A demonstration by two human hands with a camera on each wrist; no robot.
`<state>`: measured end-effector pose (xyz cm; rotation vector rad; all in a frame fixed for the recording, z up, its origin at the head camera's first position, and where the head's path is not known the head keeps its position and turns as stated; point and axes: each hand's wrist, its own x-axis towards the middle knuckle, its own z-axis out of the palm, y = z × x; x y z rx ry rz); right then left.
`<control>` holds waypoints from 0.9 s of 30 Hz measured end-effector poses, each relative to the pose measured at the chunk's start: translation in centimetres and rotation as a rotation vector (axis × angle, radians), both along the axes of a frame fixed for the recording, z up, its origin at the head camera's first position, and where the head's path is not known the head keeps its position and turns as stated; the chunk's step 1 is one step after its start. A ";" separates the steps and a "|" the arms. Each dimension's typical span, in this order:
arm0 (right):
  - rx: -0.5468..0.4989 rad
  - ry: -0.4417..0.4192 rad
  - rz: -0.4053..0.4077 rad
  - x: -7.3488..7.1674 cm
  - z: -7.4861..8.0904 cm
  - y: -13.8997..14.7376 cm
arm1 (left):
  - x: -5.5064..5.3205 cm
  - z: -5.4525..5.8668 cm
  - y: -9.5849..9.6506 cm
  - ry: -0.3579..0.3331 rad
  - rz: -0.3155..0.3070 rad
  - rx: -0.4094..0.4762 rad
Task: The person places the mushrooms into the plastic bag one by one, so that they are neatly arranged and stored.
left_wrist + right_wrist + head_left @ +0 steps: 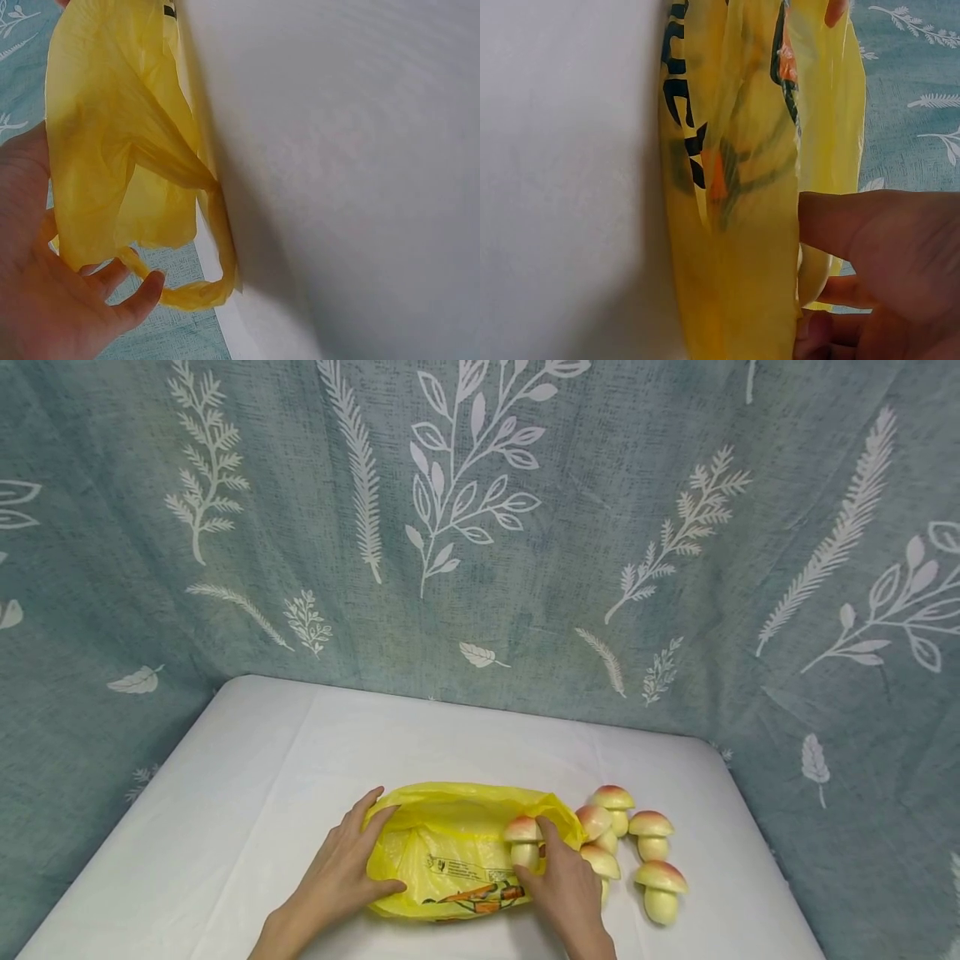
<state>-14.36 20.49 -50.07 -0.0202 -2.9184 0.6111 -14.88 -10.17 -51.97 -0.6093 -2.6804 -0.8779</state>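
Note:
A yellow plastic bag [450,810] lies in the middle of the white table, its mouth spread wide toward me. My left hand [341,864] holds the bag's left end, fingers at the far rim and thumb at the near one. In the left wrist view, a twisted handle [217,247] of the bag loops by the fingertips. My right hand [562,877] pinches a toy mushroom [523,843] with a red-tinged cap and pale stem, at the right side of the bag's mouth. In the right wrist view, the bag wall [735,225] mostly hides this mushroom.
Several more toy mushrooms [662,889] lie in a cluster on the table right of the bag, close beside my right hand. The white-covered table [337,735] ends at a teal leaf-patterned cloth [375,610] hanging behind and at the sides.

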 end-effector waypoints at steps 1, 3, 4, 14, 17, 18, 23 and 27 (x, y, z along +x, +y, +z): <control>0.004 -0.002 0.000 0.0 0.0 0.0 | 0.0 0.0 0.0 0.002 -0.001 0.002; 0.012 -0.010 0.002 0.1 0.0 0.1 | 0.0 0.0 0.0 -0.002 -0.002 0.004; 0.017 -0.012 0.005 0.1 0.0 0.1 | 0.0 -0.1 0.0 -0.005 -0.002 0.005; 0.022 -0.019 0.010 0.2 0.0 0.2 | 0.0 -0.2 0.0 -0.009 0.001 0.007; 0.026 -0.023 0.008 0.3 0.1 0.3 | 0.0 -0.2 0.0 -0.004 0.004 0.007; 0.029 -0.024 0.007 0.3 0.1 0.3 | 0.0 -0.1 0.0 -0.009 0.005 0.007; 0.030 -0.024 -0.007 0.5 0.5 0.3 | -0.1 0.0 0.0 -0.043 0.005 0.011; 0.017 -0.016 -0.017 0.7 0.8 0.3 | 0.0 0.1 0.0 -0.046 0.000 0.011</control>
